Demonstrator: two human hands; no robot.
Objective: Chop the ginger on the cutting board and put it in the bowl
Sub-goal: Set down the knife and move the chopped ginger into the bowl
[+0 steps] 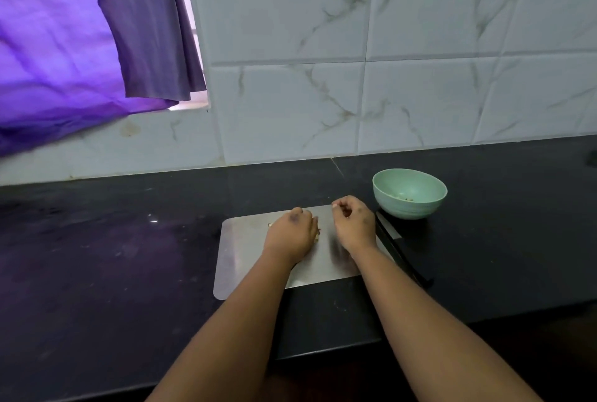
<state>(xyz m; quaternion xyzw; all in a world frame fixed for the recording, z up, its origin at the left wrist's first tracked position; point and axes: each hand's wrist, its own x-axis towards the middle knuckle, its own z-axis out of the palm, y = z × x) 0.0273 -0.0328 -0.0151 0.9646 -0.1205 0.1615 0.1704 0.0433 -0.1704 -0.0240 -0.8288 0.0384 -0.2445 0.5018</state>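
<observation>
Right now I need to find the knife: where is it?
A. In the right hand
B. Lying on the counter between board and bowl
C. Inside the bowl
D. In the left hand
B: the knife lies on the counter along the cutting board's right edge, near the green bowl, in neither hand.

The cutting board (245, 259) lies on the desk (97, 272) near its front edge. Both hands are over the board's far half, left hand (292, 233) beside right hand (353, 224). A knife (399, 248) lies along the board's right edge. The bowl (409, 193) stands behind the knife, toward the wall (387, 78).
</observation>
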